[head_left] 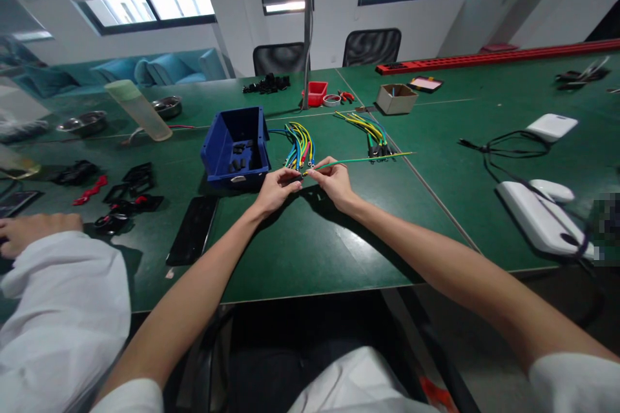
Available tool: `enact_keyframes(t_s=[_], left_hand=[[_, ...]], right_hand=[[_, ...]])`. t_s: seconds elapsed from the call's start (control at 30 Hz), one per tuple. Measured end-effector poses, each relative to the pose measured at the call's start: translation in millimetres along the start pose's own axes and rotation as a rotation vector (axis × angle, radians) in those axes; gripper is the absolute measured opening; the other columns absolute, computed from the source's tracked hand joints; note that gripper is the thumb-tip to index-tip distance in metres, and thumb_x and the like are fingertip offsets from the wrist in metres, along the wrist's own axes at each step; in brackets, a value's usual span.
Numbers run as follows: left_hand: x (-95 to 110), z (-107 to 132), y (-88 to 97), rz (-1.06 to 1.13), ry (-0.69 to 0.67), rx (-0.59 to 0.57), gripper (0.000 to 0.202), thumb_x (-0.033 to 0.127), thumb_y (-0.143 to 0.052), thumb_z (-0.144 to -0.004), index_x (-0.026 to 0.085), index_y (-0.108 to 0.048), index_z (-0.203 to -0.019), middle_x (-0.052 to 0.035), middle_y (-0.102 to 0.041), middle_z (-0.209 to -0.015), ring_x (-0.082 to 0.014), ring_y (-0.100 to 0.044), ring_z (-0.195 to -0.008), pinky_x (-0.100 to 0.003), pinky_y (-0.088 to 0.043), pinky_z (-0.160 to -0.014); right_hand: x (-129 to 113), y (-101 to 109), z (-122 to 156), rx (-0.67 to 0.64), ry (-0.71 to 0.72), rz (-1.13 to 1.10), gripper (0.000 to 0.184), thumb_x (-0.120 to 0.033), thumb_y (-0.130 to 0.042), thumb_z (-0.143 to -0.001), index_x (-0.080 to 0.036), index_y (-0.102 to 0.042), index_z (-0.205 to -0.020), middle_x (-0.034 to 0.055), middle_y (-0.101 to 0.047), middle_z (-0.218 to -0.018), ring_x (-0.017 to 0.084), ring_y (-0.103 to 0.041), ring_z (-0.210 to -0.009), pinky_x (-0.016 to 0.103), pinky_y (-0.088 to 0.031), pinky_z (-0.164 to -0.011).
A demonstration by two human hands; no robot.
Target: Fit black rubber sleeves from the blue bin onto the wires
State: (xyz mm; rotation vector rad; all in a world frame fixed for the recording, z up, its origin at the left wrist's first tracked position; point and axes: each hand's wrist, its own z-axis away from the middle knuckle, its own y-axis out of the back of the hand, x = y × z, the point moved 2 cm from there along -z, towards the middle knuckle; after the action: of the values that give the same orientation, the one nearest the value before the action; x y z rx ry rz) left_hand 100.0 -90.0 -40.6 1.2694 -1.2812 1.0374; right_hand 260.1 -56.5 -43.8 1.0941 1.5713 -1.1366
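My right hand (334, 184) pinches a green wire (368, 159) near its terminal end. The wire's free end points right over the table. My left hand (277, 192) is closed on a small black sleeve (293, 178), mostly hidden by its fingers. The two hands almost meet, with the sleeve beside the wire's end. Left of them stands a blue bin (235, 177) with several black sleeves (237, 164) inside. Behind my hands lies a bundle of blue, yellow and red wires (301, 142). Farther right is another bundle (371, 129), with black sleeves at its near ends.
A black phone (192, 231) lies left of my left forearm. Black parts (128, 197) and a co-worker's hand (41, 232) are farther left. A metal pole (307, 26), red bin (317, 93) and cardboard box (396, 99) stand behind. White devices with cables (540, 216) lie right.
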Motion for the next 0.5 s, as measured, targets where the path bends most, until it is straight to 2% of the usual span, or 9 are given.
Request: enact_keyframes(t_s=[0.1, 0.27, 0.5], left_hand=[[-0.6, -1.1, 2.9, 0.109, 0.054, -0.041, 0.032, 0.021, -0.066, -0.064, 0.012, -0.065, -0.095, -0.0068, -0.069, -0.09, -0.0163, -0.066, -0.072, -0.029, -0.049, -0.068], [-1.9, -3.3, 6.3, 0.208, 0.076, -0.083, 0.041, 0.009, -0.055, -0.056, 0.013, -0.068, -0.094, -0.0065, -0.07, -0.091, -0.0167, -0.066, -0.071, -0.027, -0.048, -0.065], [-1.6, -4.1, 6.0, 0.213, 0.08, -0.089, 0.041, 0.01, -0.056, -0.058, 0.013, -0.069, -0.096, -0.0074, -0.07, -0.094, -0.0157, -0.065, -0.07, -0.026, -0.047, -0.063]], right_hand=[[0.1, 0.6, -0.4, -0.003, -0.003, -0.001, 0.036, -0.042, -0.078, -0.058, -0.02, -0.051, -0.072, -0.0042, -0.055, -0.055, 0.01, -0.049, -0.049, 0.022, -0.034, -0.046], [-1.9, 1.1, -0.5, 0.013, -0.004, 0.001, 0.037, -0.041, -0.078, -0.058, -0.02, -0.051, -0.072, -0.0052, -0.053, -0.053, 0.008, -0.044, -0.045, 0.022, -0.03, -0.044], [-5.7, 1.6, 0.7, 0.02, -0.03, 0.012, 0.036, -0.04, -0.077, -0.059, -0.021, -0.05, -0.071, -0.007, -0.047, -0.047, 0.007, -0.036, -0.04, 0.022, -0.023, -0.039]])
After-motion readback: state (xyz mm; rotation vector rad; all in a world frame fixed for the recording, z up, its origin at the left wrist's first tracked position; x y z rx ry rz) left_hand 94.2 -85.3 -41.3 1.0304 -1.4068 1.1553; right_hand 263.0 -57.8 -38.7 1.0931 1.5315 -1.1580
